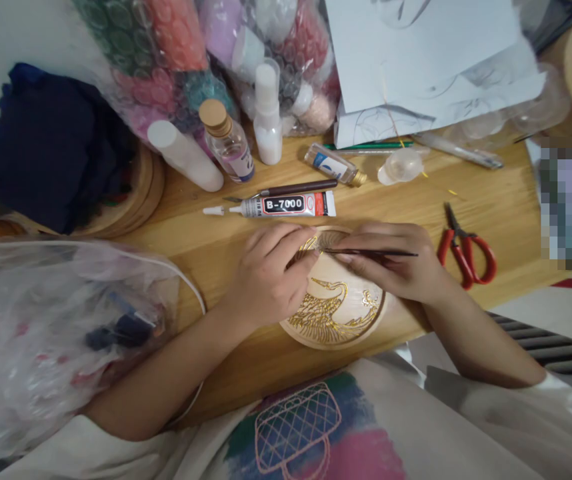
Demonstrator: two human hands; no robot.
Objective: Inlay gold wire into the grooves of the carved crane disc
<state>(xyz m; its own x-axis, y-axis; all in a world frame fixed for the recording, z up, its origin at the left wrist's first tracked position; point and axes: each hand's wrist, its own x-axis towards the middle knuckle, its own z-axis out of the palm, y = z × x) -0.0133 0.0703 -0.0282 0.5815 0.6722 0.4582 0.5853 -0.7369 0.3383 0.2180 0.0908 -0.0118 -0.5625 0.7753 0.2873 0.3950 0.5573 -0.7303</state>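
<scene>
A round wooden plate (361,293) with a raised rim lies on the table in front of me, bearing a crane-like bird outlined in gold wire (323,313). My right hand (391,257) is closed on slim dark tweezers (381,253), their tip over the plate's upper part. Over the plate's left side, my left hand (273,273) has thumb and forefinger pinched together close to that tip. Whatever is between those fingers is too small to make out. Both hands cover parts of the plate.
Behind the plate lie a B-7000 glue tube (289,204), a dark-handled craft knife (296,188) and small bottles (229,143). Red-handled pliers (466,250) rest at right. Bubble-wrapped jars (226,40), drawing sheets (426,60) and a plastic bag (56,347) surround the work spot.
</scene>
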